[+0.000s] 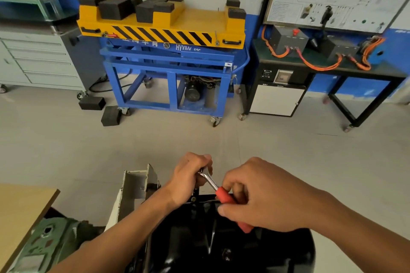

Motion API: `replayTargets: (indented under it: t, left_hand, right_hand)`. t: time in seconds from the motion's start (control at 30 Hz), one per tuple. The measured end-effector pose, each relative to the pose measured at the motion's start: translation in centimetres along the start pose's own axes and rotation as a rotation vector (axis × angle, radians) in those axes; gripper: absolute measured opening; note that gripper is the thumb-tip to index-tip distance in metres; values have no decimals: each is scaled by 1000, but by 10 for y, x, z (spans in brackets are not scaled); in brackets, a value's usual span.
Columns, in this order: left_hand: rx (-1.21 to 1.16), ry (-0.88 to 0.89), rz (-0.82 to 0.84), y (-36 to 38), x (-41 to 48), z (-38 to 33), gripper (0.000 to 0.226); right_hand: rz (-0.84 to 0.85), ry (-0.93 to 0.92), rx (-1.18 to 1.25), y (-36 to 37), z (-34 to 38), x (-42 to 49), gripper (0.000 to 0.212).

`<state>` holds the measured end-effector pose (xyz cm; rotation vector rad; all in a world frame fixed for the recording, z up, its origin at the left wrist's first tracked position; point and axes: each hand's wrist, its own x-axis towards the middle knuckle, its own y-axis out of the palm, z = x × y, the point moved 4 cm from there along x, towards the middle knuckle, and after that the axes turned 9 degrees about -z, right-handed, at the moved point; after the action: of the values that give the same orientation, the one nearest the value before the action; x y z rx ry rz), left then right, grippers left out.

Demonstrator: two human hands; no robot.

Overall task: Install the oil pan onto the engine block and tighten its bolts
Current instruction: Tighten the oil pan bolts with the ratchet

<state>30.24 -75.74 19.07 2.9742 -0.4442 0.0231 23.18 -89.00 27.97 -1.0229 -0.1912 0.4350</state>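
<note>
The oil pan [199,239] is at the bottom of the view, right under the person's arms. It is black and shiny, with a deep rounded body and light gleaming off its bumps and folds. Its far edge is a flat rim. What it sits on is hidden.

Both hands are over that far rim, and both hold one wrench [210,182]. The wrench has a silver metal bar and a red grip. The left hand [190,179] is curled round the top end of the bar, so that end is covered. The right hand [266,197] is wrapped round the red grip, with the thumb pointing down toward the pan.

Just left of the pan is a white metal bracket [133,186], and a wooden worktop [20,206] shows at the left edge. Across the grey floor [266,144] stands a blue cart [166,66] with a yellow top.
</note>
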Motion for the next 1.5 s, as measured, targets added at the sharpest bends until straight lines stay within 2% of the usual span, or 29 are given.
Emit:
replayTargets:
  t: [0.1, 0.17, 0.37, 0.53, 0.6, 0.73, 0.8, 0.97, 1.07, 1.17, 1.33, 1.4, 1.5]
  left_hand:
    - [27, -28, 4, 1, -3, -1, 40]
    - [51, -58, 7, -2, -3, 2, 52]
    - [112, -50, 152, -9, -2, 9, 38]
    - [170, -57, 238, -15, -2, 13, 41]
    - [232, -55, 294, -16, -5, 15, 50]
    - [365, -57, 336, -18, -9, 17, 57]
    - [382, -59, 359, -16, -11, 16, 55]
    - [327, -67, 391, -10, -10, 15, 53]
    - [339, -45, 433, -8, -12, 16, 55]
    - [410, -13, 442, -11, -14, 16, 51]
    - [558, 11, 437, -8, -14, 15, 48]
    - [494, -16, 395, -9, -15, 15, 52]
    - [283, -45, 374, -12, -16, 15, 56]
  right_hand:
    - [20, 28, -8, -1, -8, -4, 22]
    - [20, 19, -50, 0, -10, -4, 22]
    - [37, -28, -204, 4, -13, 3, 25]
    - [73, -19, -247, 1, -15, 6, 33]
    - [107, -16, -287, -1, -16, 7, 36]
    - [163, 5, -385, -6, -21, 13, 22]
    - [129, -9, -446, -12, -23, 21, 8]
    - [-28, -164, -566, -19, -18, 66, 18]
    - [-110, -250, -473, -13, -4, 95, 28]
    - [-116, -310, -330, 6, 18, 115, 39]
    - [-119, -263, -8, 27, 43, 128, 42]
    - [-133, -240, 39, 28, 36, 124, 39]
    - [-283, -216, -10, 16, 7, 114, 24]
